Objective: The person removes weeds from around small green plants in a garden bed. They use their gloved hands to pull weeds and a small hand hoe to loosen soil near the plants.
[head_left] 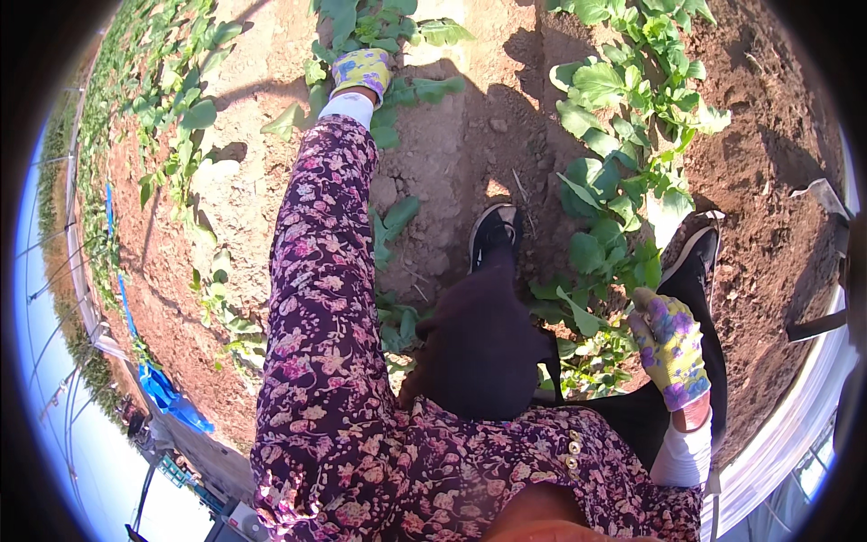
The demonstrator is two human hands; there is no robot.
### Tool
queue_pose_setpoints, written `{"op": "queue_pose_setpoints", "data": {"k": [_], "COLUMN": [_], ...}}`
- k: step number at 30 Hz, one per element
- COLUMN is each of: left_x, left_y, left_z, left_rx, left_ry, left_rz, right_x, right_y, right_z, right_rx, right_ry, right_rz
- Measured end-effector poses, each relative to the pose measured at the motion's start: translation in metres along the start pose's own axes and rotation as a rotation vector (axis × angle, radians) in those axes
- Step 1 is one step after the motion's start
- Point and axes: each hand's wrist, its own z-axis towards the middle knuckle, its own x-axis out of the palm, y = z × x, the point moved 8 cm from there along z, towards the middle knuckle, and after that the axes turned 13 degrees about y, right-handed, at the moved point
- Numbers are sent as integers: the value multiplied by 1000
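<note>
My left hand [361, 70], in a yellow glove with purple and blue flowers, reaches forward to a leafy green plant [375, 25] at the top of the view. Its fingers are hidden among the leaves, so their grip does not show. My right hand [670, 348] wears a matching glove with soil-darkened fingertips. It hangs low on the right, beside my bent leg and the leaves of another plant row [601, 244]. The fingers of that hand are loosely bent, and nothing shows in them.
Dry brown soil [433, 172] lies between the plant rows. A black shoe [496, 233] stands between two rows, and the other shoe [694, 253] is right of the right row. More plants [185, 108] grow at left. Blue sheeting [167, 397] lies along the left edge.
</note>
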Motion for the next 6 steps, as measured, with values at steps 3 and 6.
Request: {"op": "queue_pose_setpoints", "data": {"k": [3, 6], "left_x": [0, -10], "left_y": [-7, -10], "left_z": [-3, -3], "left_rx": [38, 82], "left_ry": [-50, -64], "left_rz": [121, 157], "right_x": [-2, -2], "right_y": [3, 3], "right_z": [-3, -5], "right_rx": [-6, 30], "right_ry": [-21, 36], "right_rz": [-6, 22]}}
